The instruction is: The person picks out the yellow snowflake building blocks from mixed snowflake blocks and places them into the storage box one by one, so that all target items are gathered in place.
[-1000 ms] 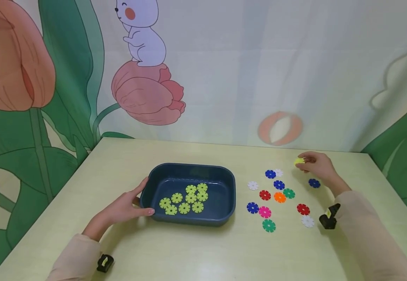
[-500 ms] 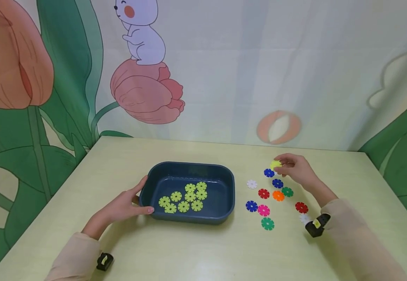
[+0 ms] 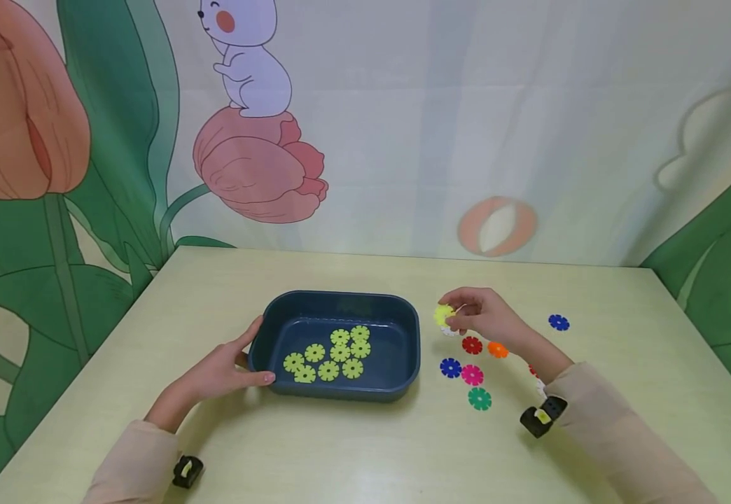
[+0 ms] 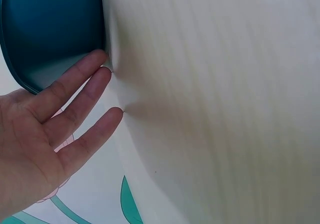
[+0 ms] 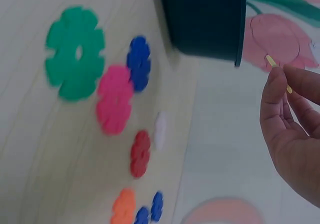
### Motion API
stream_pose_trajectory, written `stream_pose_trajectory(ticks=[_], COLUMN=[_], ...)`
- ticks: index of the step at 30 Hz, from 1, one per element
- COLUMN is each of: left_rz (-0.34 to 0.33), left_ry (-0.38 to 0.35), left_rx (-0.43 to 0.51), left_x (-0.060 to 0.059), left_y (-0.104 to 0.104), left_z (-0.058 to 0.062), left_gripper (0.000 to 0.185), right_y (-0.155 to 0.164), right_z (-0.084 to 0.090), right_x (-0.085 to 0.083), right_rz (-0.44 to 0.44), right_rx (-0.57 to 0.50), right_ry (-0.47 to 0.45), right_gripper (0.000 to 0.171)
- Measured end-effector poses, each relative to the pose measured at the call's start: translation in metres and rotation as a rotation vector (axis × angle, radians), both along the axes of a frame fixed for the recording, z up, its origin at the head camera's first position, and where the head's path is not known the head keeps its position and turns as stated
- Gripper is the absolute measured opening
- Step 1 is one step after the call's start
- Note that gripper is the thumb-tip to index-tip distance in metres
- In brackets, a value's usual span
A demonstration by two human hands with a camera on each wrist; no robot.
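A dark blue rectangular basin (image 3: 365,392) stands on the table with several yellow-green snowflake discs (image 3: 328,371) lying in it. At its left end rests my left hand (image 3: 223,367), the thumb on the front rim and the index finger along the side. Straight, spread fingers (image 4: 82,139) show in the left wrist view, where the thumb is hidden. Thumb and fingertips of my right hand (image 3: 482,313) pinch a yellow snowflake disc (image 3: 444,315) above the table, just right of the basin. The right wrist view shows that disc edge-on.
Right of the basin lie loose snowflake discs: blue (image 3: 450,367), pink (image 3: 472,375), green (image 3: 480,399), red (image 3: 472,345) and orange (image 3: 498,349). A white disc (image 5: 160,130) is partly covered in the head view. Another blue disc (image 3: 558,323) lies farther right. A printed curtain (image 3: 378,140) hangs behind the table.
My right hand has moved left with the yellow snowflake disc, from the far right of the loose discs to near the basin. The left hand and basin stay put.
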State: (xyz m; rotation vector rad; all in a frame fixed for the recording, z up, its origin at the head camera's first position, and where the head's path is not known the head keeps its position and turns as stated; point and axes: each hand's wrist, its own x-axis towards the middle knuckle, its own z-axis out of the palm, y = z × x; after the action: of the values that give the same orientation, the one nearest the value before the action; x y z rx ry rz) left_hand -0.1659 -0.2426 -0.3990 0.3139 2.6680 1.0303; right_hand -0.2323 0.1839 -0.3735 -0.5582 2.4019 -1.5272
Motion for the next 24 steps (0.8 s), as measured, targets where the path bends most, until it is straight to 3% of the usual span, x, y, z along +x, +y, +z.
stream_pose_trajectory(ticks=[7,12,18,24], left_rz=[0.005,-0.001,-0.004,-0.007], left_ry=[0.003,0.011,0.014,0.006], left_rx=[-0.010,-0.010,-0.007,-0.002], left_x=[0.001,0.001,0.002,0.002], left_y=[0.002,0.002,0.000,0.001], left_z=[0.002,0.001,0.002,0.002], left_gripper=[0.100,0.100,0.100,0.100], right_y=[-0.034,-0.060,-0.091,-0.115], right_z=[0.007,0.007,-0.001,-0.009], right_x=[0.009,0.012,0.008,0.006], right_rz=[0.204,0.290,0.397,0.448], right_rx=[-0.048,-0.031,0.110,0.327], right_ry=[-0.023,-0.047,-0.037,-0.074], right_gripper=[0.027,0.024,0.020,0.020])
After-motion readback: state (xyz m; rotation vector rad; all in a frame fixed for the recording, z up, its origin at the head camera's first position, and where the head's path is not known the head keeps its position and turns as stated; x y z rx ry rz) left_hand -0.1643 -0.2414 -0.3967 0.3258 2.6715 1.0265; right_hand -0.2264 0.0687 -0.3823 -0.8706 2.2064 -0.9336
